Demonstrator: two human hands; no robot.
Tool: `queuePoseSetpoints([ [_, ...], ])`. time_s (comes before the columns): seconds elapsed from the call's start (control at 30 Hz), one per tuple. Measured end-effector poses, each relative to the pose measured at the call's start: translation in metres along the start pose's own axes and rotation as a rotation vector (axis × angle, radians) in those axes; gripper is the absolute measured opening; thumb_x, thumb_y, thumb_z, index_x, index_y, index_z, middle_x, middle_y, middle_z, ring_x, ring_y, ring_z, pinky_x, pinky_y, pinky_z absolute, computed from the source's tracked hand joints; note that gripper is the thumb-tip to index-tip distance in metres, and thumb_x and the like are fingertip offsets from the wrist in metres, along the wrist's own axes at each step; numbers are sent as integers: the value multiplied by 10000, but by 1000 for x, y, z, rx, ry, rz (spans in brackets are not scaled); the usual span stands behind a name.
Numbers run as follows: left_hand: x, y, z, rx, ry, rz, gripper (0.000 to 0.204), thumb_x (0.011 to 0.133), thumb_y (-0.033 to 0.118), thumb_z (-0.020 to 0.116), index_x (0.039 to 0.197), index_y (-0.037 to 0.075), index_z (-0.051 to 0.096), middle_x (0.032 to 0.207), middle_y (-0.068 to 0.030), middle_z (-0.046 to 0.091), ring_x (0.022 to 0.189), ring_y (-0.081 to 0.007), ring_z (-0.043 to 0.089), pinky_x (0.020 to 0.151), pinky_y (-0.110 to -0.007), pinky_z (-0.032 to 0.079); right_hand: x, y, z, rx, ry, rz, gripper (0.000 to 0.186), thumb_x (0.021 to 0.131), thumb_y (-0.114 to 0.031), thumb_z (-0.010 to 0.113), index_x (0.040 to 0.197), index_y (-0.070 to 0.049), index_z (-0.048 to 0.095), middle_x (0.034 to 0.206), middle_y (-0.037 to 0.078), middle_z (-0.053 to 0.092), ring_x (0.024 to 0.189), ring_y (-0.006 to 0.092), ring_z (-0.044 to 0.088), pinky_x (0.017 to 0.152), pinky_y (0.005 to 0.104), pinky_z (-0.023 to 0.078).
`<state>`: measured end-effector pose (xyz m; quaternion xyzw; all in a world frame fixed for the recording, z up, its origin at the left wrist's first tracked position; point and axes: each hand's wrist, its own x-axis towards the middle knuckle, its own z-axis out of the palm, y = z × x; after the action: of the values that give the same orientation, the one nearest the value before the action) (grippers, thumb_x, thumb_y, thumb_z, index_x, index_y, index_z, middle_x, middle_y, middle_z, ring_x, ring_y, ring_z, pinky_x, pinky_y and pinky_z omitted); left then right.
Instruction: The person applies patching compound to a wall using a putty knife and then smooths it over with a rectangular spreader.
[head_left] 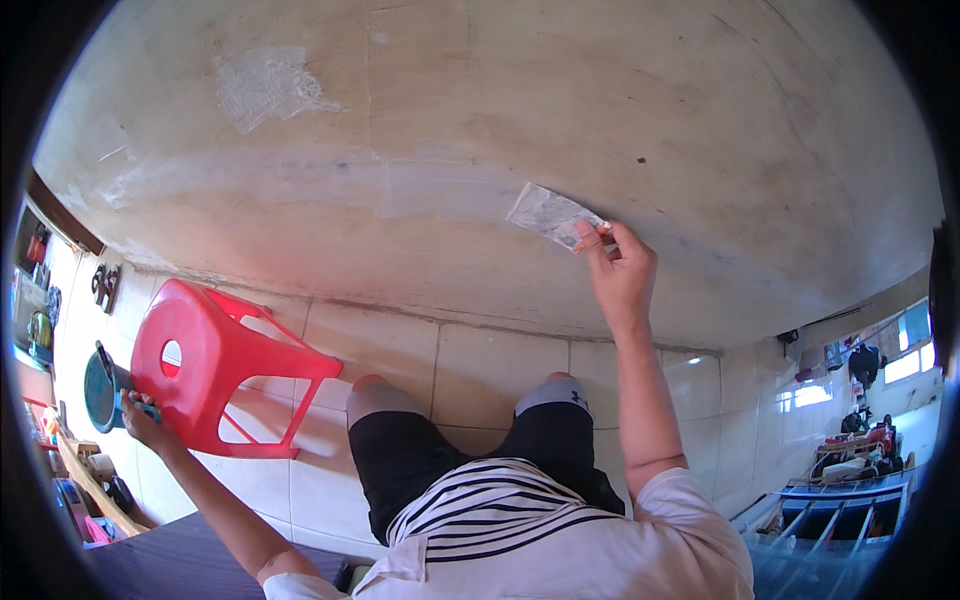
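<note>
My right hand [618, 255] pinches a flat, grey, mottled rectangular piece [550, 212] against or very close to the beige wall [460, 100], beside a pale patched band [430, 190]. My left hand [148, 425] is closed around a small teal object [135, 400], which I cannot make out, at the side of a dark green bucket [100, 395]. A dark tool handle rises from the bucket. A red plastic stool [200, 350] stands just right of the bucket, near the wall. Another rough white patch [265, 80] shows high on the wall at the left.
The tiled floor [500, 350] runs along the wall under my legs. A dark surface [190, 540] is at the lower left, with a cluttered wooden shelf [95, 480] beyond it. At the right are a blue metal frame [820, 530] and piled items [860, 450]. Dark sandals [105, 285] lie at the left.
</note>
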<state>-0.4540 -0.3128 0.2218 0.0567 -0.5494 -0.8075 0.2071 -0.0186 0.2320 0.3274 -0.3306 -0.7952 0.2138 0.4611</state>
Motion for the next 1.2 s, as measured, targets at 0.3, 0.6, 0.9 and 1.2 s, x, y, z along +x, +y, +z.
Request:
queuePoseSetpoints([
  [0.3,0,-2,-9,29,9,-39,205,956,236,623,821,88,579,681,12,545,547,-86,486,497,-217,397,-14,69,-98,-26,-3,104,264,893,-216,740,816,24,661,700,52,691,637,100,649,573,230,476],
  [0.6,0,1,1,129,16,50,218,943,234,638,801,85,563,672,8,528,532,-90,466,475,-223,386,-12,-3,-1,45,-241,-134,161,884,-161,745,888,-6,699,752,50,688,638,56,600,543,223,451],
  [0.9,5,-8,-6,48,-5,51,203,933,226,647,819,77,569,712,1,544,556,-99,483,488,-227,401,-4,33,-32,66,24,111,260,905,-225,726,813,10,662,700,80,694,664,116,670,581,283,502],
  [1.2,3,-4,-6,4,-35,-6,242,955,249,623,786,106,526,658,-8,544,479,-91,488,413,-214,367,-20,-18,3,119,-268,18,224,903,-201,724,833,-3,648,733,63,679,665,124,674,575,276,496],
])
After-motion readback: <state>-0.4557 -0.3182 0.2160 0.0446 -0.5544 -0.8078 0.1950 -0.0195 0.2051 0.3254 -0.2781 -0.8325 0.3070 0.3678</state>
